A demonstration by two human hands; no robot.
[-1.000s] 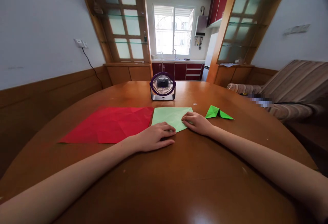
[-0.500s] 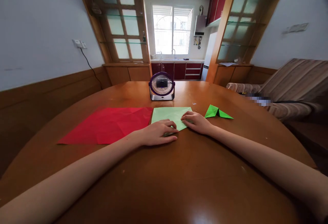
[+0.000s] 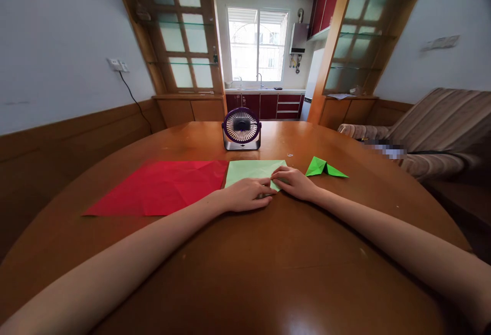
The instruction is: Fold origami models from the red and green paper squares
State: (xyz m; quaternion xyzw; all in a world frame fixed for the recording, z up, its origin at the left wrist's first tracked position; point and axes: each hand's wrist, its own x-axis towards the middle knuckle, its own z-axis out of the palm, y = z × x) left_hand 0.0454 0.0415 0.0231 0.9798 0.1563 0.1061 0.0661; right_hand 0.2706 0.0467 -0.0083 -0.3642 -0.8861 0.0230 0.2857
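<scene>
A: What lies mid-frame on the round wooden table [image 3: 245, 273]?
B: A pale green paper sheet [image 3: 249, 169]. Left hand [image 3: 247, 195] and right hand [image 3: 295, 183] press its near corner, fingers flat, gripping nothing.
A: Step?
B: Likely creasing; next calls for firm, even pressure.

We are stretching both bare forearms forward, each running in from a lower corner of the view and angling inward so the wrists are drawing close together. We are laying our left hand [image 3: 247, 195] palm down, knuckles slightly raised, fingers curling toward the right. We are holding our right hand [image 3: 294, 182] just beside it, palm down too, its fingers bending toward the left. The fingertips of the two hands are meeting or nearly meeting; which of the two we cannot tell.
</scene>
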